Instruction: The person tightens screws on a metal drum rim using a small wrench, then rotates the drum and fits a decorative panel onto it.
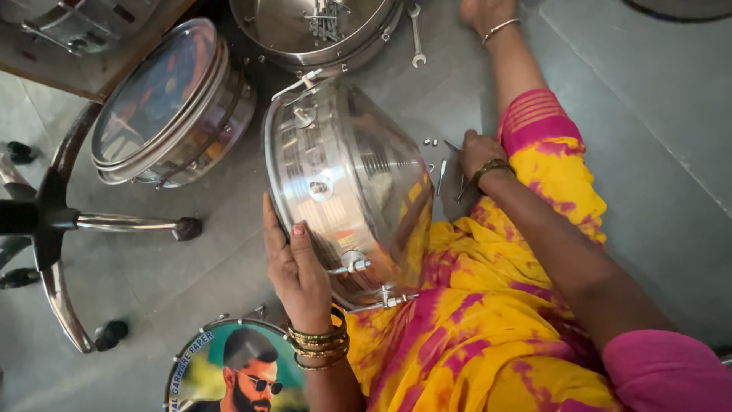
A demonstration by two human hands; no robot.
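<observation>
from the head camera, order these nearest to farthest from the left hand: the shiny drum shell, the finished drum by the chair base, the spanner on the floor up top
1. Shiny drum shell: the left hand grips its near rim, in the lap.
2. Finished drum: on the floor up and to the left, beside the chair base.
3. Spanner: at the top of the view, next to the metal bowl.

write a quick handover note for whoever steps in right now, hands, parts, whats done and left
Left hand: steadies the shiny steel drum shell, tilted on the lap.
Right hand: on the floor at the loose bolts; whether it grips one is hidden.
Spanner lies further off, by the pan of bolts.
Done: some lugs and rods sit on the shell.
Left: loose bolts not yet fitted, it seems.
</observation>
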